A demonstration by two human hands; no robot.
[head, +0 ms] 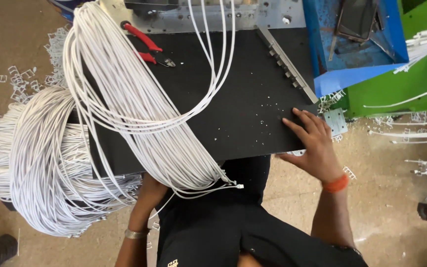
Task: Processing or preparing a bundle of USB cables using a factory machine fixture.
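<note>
Right hand: the right hand (314,143) lies flat, palm down, on the near right corner of the black bench (253,104). Its fingers (306,120) are spread and straight and grip nothing. An orange band (335,184) sits on the wrist.
Left hand: the left forearm runs up under the bench edge, with a metal bracelet (136,234) at the wrist. The hand itself is hidden beneath the bench and the cables, so whether its fingers are open or closed cannot be told.
Cable bundle: a thick bundle of white cables (139,118) drapes diagonally across the left half of the bench, from the far left corner down to the near edge. The cable ends (233,185) hang over that edge, just in front of the person's black shirt.
Second bundle: a larger mass of white cables (35,158) hangs off the left side of the bench, reaching toward the floor.
Obstruction: the draped cables cover the left bench corner and the left hand.
Pliers: red-handled pliers (147,49) lie at the far edge, partly under the cables.
Metal rail: a notched grey bar (286,63) lies aslant on the right side of the bench, well apart from the right hand.
Blue fixture: a blue metal housing (352,54) stands beyond the right corner, with a green panel (411,79) next to it.
Floor: small white clips (21,79) are scattered on the tan floor at the left.
</note>
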